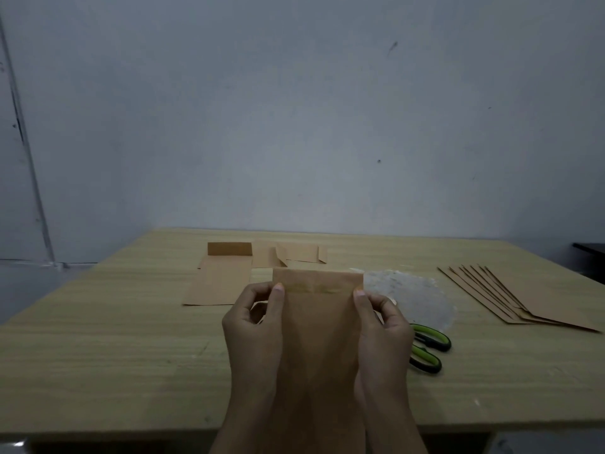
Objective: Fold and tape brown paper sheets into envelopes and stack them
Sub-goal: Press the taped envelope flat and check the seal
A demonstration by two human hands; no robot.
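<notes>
I hold a folded brown paper envelope (319,335) upright above the near middle of the wooden table (114,355). A strip of tape runs across it near its top edge. My left hand (253,326) pinches its left edge, thumb on the front. My right hand (381,326) pinches its right edge the same way. A fanned stack of flat brown paper sheets (523,296) lies at the right. Partly folded brown sheets (222,280) with raised flaps lie behind and left of the envelope.
Green-handled scissors (429,347) lie on the table just right of my right hand. A crumpled clear plastic sheet (409,293) lies behind them. A grey wall stands close behind the table. The table's front edge runs just below my wrists.
</notes>
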